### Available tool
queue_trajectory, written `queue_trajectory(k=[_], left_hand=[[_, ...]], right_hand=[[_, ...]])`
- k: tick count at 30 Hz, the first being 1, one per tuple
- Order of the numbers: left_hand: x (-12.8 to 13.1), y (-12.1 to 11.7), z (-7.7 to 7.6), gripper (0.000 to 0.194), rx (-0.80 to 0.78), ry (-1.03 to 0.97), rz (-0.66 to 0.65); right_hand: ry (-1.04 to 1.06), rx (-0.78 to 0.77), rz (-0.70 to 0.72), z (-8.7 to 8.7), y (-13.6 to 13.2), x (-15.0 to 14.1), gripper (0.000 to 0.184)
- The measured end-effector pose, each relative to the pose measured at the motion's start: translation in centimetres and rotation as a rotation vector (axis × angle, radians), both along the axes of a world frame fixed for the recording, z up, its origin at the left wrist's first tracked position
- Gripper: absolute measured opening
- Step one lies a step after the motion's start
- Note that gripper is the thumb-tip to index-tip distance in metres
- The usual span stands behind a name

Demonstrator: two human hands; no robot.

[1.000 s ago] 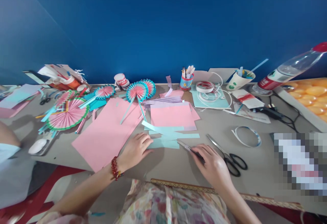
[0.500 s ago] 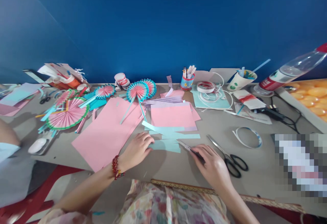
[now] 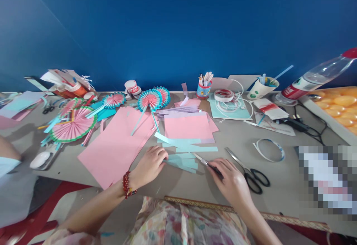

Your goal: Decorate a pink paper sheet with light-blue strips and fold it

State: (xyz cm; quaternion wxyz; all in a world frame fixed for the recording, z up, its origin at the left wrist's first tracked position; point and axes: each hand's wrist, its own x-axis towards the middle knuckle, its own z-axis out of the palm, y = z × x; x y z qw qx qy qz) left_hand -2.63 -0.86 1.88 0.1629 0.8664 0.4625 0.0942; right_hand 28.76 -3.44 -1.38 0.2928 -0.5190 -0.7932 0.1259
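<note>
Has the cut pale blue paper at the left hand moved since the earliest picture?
Yes. Against the small pink sheet, the free right end of the pale blue paper has shifted toward the bottom of the view.

1. The right hand hides most of the handle inside its fingers, so the bladed tool could be scissors or a knife.
2. The left hand covers the ends of the light-blue paper strips under its fingertips.
3. Right of the right fingers, pixelation masks one object; the frame crops the tray.
4. Far left of the left fingers, the edge cuts another person's arm.
</note>
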Motion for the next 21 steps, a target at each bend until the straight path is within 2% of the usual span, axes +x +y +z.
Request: queue_trajectory(k=[7, 12, 15, 21], left_hand=[[0.1, -0.4, 0.4, 0.015, 0.090, 0.093, -0.055], [0.0, -0.7, -0.3, 0.017, 0.147, 0.086, -0.085], [0.0, -0.5, -0.7, 0.017, 0.115, -0.013, -0.086], [0.4, 0.5, -0.8, 0.015, -0.062, -0.240, 0.009]], right_hand=[[0.007, 0.022, -0.003, 0.0, 0.0, 0.0, 0.012], [0.007, 0.015, 0.039, 0.1, -0.4, 0.0, 0.011], [-0.009, 0.032, 0.068, 0.1, -0.6, -0.1, 0.012], [-0.059, 0.047, 0.070, 0.9, -0.5, -1.5, 0.014]])
